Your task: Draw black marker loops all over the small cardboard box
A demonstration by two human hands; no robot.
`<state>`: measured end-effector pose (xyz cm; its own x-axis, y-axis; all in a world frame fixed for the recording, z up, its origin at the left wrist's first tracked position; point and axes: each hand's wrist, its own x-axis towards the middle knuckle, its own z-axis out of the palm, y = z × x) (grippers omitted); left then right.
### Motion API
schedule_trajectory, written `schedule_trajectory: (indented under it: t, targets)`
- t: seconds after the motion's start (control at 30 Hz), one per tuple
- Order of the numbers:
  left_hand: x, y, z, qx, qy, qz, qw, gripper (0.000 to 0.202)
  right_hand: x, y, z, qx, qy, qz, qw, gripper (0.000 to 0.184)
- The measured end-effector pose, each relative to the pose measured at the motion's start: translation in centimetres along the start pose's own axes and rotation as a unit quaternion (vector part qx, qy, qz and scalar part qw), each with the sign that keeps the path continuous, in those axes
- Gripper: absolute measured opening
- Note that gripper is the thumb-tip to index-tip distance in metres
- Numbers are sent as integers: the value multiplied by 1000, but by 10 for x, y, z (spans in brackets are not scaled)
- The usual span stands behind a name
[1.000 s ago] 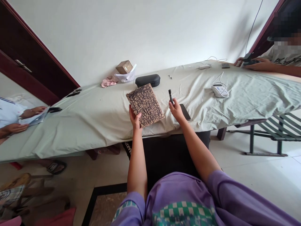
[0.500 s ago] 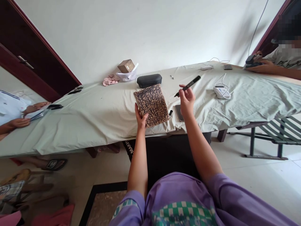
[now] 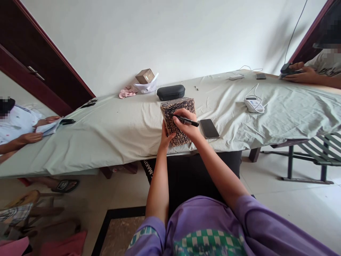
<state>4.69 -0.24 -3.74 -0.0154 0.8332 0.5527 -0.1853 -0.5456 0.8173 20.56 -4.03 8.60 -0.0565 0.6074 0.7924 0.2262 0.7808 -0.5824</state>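
A brown cardboard box (image 3: pixel 181 137) covered in looping black scribbles is tilted toward me near the table's front edge. My left hand (image 3: pixel 166 138) is closed on its lower left side, with the thumb on the scribbled face. My right hand (image 3: pixel 189 124) grips a black marker pen (image 3: pixel 192 123), its tip at the upper left part of that face. Just right of my right hand lies a dark smartphone (image 3: pixel 209 128). Behind the box sits a black zip case (image 3: pixel 171 92).
A white device with a cable (image 3: pixel 254 104) lies to the right on the cloth-covered table (image 3: pixel 119 131). At the back are a small carton (image 3: pixel 145 76) in a plastic container and a pink cloth (image 3: pixel 128 91). People sit at both ends; a slatted chair (image 3: pixel 317 153) stands right.
My right hand has moved left and down, bringing the marker from the air beside the box onto its scribbled face. The box has turned slightly, and the loose black cap is now out of sight.
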Motion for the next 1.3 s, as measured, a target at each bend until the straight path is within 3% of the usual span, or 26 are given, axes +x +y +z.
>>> schedule_trajectory:
  t: [0.23,0.63,0.93,1.1,1.3]
  targets:
    - [-1,1,-1,1,-8,1,1000,117,-2,0,4,-55,-18,-36,998,10]
    - [0,2,0,-16,4,-17,1000,118,-3,5,7,-108,-44,-29,993,11]
    - [-2,0,2,-35,32,-54,997,122,5,16,-17,-68,66,8,995,9]
    - [-4,0,2,-29,34,-54,998,118,9,24,-36,-51,133,37,989,9]
    - [-3,-1,1,-15,35,-34,999,112,11,24,-48,-31,171,32,984,10]
